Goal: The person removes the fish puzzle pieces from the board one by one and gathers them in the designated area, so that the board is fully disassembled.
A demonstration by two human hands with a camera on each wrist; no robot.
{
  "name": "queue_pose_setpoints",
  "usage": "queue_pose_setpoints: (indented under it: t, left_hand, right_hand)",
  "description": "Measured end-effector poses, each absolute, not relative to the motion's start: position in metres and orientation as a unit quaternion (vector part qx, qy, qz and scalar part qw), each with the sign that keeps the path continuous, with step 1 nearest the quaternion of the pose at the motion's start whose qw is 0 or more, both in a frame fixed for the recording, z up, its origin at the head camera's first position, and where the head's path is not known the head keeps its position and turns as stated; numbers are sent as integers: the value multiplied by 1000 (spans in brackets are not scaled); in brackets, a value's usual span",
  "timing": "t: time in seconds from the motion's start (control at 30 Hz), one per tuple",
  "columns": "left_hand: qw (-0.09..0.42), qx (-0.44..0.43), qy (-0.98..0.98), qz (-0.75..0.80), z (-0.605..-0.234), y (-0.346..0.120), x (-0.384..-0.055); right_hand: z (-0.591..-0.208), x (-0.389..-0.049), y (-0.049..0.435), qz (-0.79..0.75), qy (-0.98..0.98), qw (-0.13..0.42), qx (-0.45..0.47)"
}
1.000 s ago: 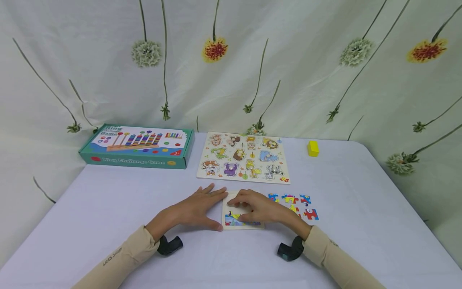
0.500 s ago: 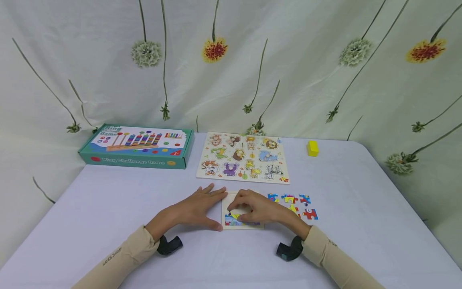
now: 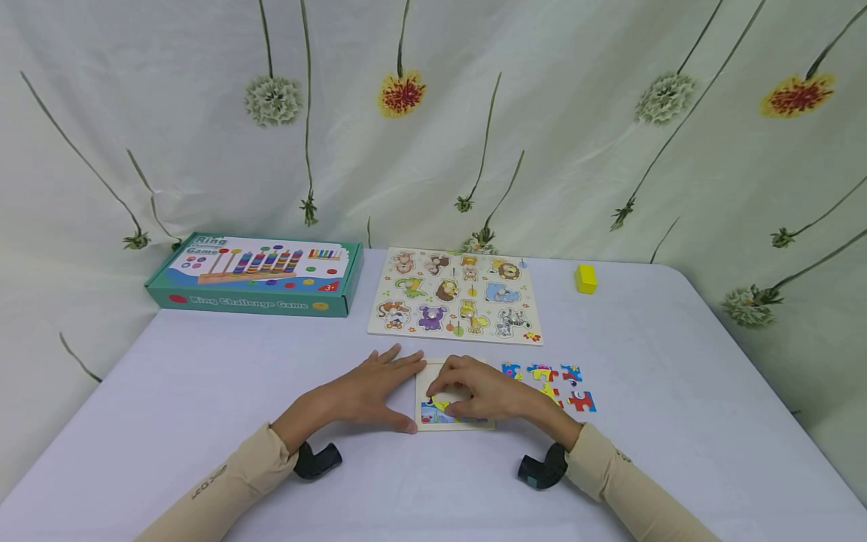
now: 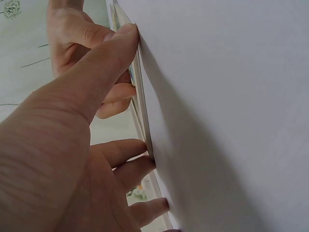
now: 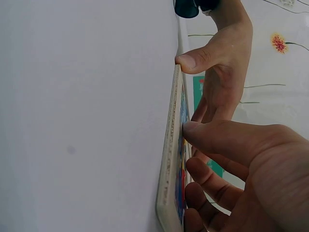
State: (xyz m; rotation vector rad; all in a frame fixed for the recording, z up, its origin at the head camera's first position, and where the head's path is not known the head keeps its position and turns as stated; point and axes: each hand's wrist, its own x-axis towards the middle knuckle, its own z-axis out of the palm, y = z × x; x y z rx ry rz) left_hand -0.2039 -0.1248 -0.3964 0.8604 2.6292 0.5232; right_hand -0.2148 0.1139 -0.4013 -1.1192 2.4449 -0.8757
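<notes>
A small wooden jigsaw tray (image 3: 455, 427) lies on the white table, with a colourful picture strip along its near side. My left hand (image 3: 366, 390) is spread beside it, thumb and fingertips against its left edge. In the left wrist view the thumb touches the tray's edge (image 4: 144, 113). Over the tray, my right hand (image 3: 484, 388) curls its index finger and thumb onto a yellow-and-blue jigsaw piece (image 3: 439, 403), partly hidden by the fingers. Several loose jigsaw pieces (image 3: 581, 401) lie right of the tray, some behind the right wrist.
Behind the tray lies an animal puzzle board (image 3: 454, 293). A green Ring Challenge Game box (image 3: 254, 275) stands at the back left, and a yellow block (image 3: 585, 278) at the back right. A flowered cloth (image 3: 562, 113) hangs behind the table.
My right index finger has come slightly nearer the thumb, down to the yellow-and-blue jigsaw piece. The left hand and the tray have stayed in place.
</notes>
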Motion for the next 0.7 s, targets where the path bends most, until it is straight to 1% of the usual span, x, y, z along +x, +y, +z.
queue_pose_setpoints:
  t: [0.7]
  left_hand:
    - [160, 302, 921, 186, -396, -125, -204]
  right_hand:
    - [-400, -213, 112, -310, 855, 153, -386]
